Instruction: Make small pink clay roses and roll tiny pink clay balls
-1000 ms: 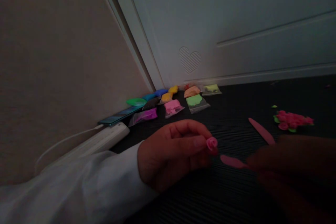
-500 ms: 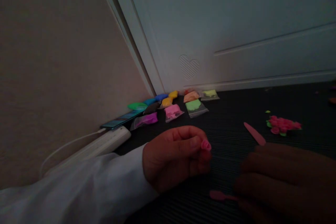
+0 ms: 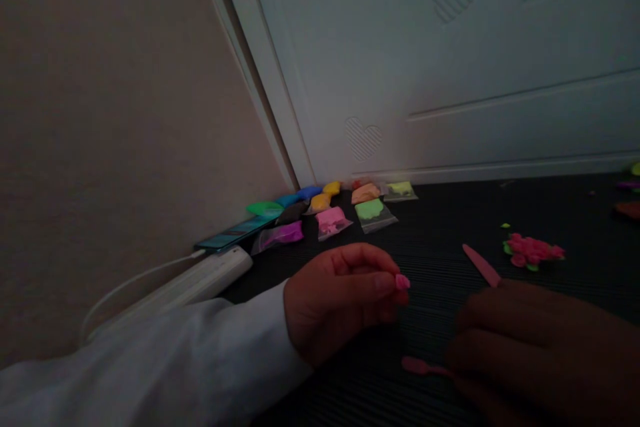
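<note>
My left hand (image 3: 345,297) is closed in a pinch, with a small pink clay rose (image 3: 402,282) between thumb and forefinger, above the dark table. On the right, in shadow, my right hand (image 3: 540,347) is curled around a pink modelling tool (image 3: 417,365). The tool's rounded flat end points left out of the fingers; the rest is hidden. Just beyond that hand lies a pink plastic clay knife (image 3: 481,265), its near end covered by the knuckles. Farther back sits a cluster of pink clay roses (image 3: 534,250) with green leaves.
Bags of coloured clay, among them pink (image 3: 331,221), light green (image 3: 370,211) and purple (image 3: 283,234), lie at the back. A phone (image 3: 235,233) rests by a white power strip (image 3: 210,280) along the left wall. A white panelled door (image 3: 450,140) stands behind the black table (image 3: 435,233).
My left hand has shifted slightly right, and the pink rose has turned in its pinch. The right hand stays nearly in place with the tool. The view has tilted a little.
</note>
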`<act>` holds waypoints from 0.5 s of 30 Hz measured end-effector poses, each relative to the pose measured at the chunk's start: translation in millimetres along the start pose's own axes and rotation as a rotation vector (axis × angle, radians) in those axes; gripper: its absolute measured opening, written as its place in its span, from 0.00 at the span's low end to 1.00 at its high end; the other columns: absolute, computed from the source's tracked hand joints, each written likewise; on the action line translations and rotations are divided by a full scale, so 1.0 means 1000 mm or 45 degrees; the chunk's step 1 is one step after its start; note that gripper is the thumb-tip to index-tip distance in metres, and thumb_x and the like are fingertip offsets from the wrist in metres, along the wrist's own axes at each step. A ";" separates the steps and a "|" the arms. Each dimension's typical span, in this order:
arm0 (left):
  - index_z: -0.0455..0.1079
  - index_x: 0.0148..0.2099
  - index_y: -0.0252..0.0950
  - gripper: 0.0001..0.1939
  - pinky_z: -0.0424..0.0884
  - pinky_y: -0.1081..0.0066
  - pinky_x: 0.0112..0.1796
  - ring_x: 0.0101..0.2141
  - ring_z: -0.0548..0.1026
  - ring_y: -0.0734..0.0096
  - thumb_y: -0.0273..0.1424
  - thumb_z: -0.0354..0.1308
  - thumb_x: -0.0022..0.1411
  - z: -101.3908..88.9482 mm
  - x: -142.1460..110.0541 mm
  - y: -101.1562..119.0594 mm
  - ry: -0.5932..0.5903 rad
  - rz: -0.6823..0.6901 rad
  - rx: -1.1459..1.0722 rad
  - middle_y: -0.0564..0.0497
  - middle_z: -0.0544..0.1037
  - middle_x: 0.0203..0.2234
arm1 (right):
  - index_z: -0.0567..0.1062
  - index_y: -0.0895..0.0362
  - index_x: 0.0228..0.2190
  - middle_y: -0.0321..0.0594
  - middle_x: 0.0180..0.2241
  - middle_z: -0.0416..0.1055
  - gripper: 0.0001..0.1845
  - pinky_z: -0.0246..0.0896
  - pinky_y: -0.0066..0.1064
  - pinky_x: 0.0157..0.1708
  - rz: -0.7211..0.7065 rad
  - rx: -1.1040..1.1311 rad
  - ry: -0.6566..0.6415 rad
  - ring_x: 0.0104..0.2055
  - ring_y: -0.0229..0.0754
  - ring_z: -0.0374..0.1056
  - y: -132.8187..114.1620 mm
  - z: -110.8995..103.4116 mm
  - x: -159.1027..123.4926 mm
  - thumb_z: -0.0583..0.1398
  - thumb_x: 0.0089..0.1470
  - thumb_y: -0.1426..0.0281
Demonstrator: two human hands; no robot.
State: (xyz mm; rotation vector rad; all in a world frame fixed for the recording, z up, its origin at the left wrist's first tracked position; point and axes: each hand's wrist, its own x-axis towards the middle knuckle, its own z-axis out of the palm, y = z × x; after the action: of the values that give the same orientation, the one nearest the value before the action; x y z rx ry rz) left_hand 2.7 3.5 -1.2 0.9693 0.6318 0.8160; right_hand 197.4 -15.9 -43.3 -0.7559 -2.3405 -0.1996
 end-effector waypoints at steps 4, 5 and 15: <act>0.67 0.28 0.31 0.04 0.66 0.81 0.26 0.24 0.71 0.81 0.19 0.56 0.49 0.000 0.001 0.000 0.026 0.003 0.001 0.53 0.73 0.20 | 0.69 0.52 0.21 0.33 0.18 0.64 0.13 0.49 0.27 0.18 0.006 0.022 0.000 0.20 0.36 0.58 -0.001 0.001 -0.001 0.48 0.48 0.74; 0.67 0.29 0.31 0.04 0.66 0.81 0.27 0.24 0.71 0.81 0.19 0.56 0.49 0.000 0.002 -0.001 0.026 0.006 0.002 0.53 0.73 0.21 | 0.69 0.52 0.20 0.33 0.18 0.64 0.13 0.50 0.27 0.18 0.014 0.019 0.007 0.20 0.36 0.58 -0.001 0.001 -0.002 0.48 0.48 0.74; 0.68 0.28 0.32 0.07 0.65 0.83 0.25 0.23 0.70 0.82 0.16 0.58 0.45 -0.002 0.001 -0.003 0.009 0.041 0.030 0.54 0.74 0.20 | 0.67 0.53 0.18 0.33 0.17 0.64 0.12 0.51 0.27 0.19 0.055 -0.004 0.020 0.19 0.36 0.60 -0.004 -0.001 0.002 0.48 0.45 0.74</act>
State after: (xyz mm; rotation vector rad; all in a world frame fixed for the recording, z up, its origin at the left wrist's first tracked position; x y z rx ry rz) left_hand 2.5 4.8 -5.3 1.0002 0.6343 0.8423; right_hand 194.8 -18.4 -41.1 -0.8031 -2.3072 -0.1898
